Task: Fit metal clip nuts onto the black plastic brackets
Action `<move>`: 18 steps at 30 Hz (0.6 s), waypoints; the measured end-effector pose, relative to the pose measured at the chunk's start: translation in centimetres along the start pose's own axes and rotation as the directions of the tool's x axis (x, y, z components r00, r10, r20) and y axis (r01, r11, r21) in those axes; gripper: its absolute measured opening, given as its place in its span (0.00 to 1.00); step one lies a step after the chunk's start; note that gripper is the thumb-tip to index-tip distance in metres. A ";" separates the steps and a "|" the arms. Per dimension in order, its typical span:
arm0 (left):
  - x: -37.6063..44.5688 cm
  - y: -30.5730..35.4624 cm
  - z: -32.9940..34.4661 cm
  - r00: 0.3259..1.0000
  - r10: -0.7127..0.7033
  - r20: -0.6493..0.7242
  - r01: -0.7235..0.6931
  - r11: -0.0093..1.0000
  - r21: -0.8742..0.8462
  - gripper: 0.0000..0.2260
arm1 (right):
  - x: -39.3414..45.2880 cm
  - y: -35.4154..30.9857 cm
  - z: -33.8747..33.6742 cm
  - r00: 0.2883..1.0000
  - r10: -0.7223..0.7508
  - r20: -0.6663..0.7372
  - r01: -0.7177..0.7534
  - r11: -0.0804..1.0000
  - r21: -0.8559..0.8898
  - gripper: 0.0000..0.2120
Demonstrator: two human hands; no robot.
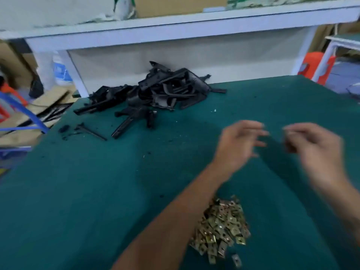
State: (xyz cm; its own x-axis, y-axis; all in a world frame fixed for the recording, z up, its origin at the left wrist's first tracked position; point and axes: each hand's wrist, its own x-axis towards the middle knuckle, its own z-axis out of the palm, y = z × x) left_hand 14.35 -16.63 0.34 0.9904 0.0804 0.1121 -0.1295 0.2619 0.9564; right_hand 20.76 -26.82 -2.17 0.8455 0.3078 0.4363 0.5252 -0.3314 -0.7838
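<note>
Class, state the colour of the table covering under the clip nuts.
Dark teal green table covering, shown in the head view.

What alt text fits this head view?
Both hands, left hand and right hand, hover blurred over a green table, apparently holding nothing. Brass clip nuts lie piled near; black brackets are heaped at the far edge.

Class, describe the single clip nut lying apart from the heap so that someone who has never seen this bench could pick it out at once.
Start at the green table and find the brassy heap of clip nuts near its front edge, beside the forearm. Just past the heap's near right corner lies the stray clip nut. It alone lies separate from the heap, and it looks greyer than the heaped ones.
</note>
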 end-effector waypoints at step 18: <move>-2.0 -1.3 -13.7 0.567 0.164 -0.807 -0.231 0.972 0.035 0.11 | 13.2 -9.3 28.3 0.673 0.518 0.528 -0.574 0.816 -0.071 0.06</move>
State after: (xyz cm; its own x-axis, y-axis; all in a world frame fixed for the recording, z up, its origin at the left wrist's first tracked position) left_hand 11.88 -3.93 -4.87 0.5022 0.8647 0.0030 -0.3532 0.2020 0.9135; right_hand 24.33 5.57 -1.65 0.7898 0.5063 -0.3462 -0.0496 -0.5099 -0.8588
